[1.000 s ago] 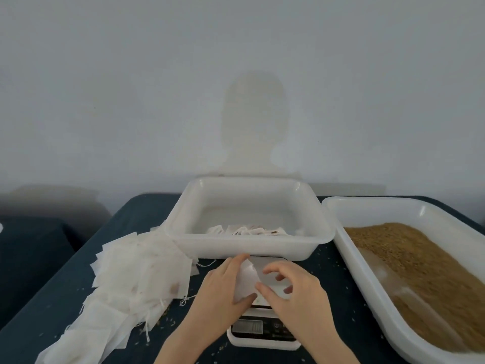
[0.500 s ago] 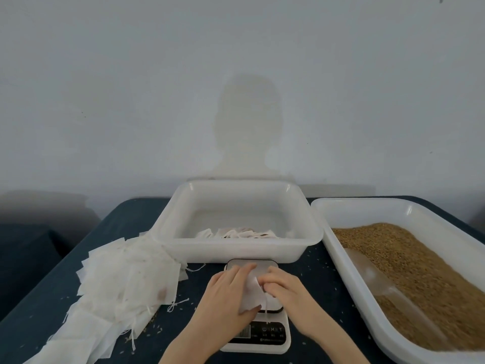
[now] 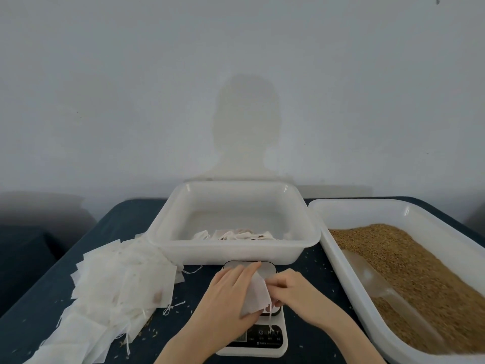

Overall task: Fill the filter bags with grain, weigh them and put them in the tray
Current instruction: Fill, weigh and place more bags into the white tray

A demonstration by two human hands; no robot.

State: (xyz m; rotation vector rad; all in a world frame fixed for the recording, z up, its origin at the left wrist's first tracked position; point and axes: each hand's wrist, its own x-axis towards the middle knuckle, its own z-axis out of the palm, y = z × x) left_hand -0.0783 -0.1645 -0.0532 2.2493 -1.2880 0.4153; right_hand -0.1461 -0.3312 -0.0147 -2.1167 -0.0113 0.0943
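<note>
A: Where is the bag in hand?

B: Over the scale point(image 3: 253, 334), at about 6 o'clock on the worktop point(image 3: 110, 219). The left hand point(image 3: 227, 298) lies over the left side of the filter bag point(image 3: 256, 295), fingers stretched along it and thumb tucked beneath its lower edge, so that grip is on the bag. The right hand point(image 3: 294, 292) pinches the bag's right edge with curled fingers. A string hangs from the bag across the scale's buttons.

A: Is it filled?

B: I cannot tell; it looks flat and pale, and no grain shows through it. The display is too dim to read.

A: What is finished?

B: The tray point(image 3: 236, 254) at 12 o'clock holds a thin layer of filled bags point(image 3: 236, 235) along its near wall, with brown showing through some. Most of its floor is bare.

A: And what is left?

B: Plenty, I judge. A big loose pile of empty bags point(image 3: 120, 285) spreads from 9 o'clock down to 7 o'clock, beside the tray's left corner. The grain tub point(image 3: 446, 224) at 3 o'clock is well stocked, with a clear scoop point(image 3: 378, 287) lying in the grain point(image 3: 420, 279). Stray kernels dot the cloth around the scale. So the run looks early, with this bag to be weighed and moved to the tray.
</note>
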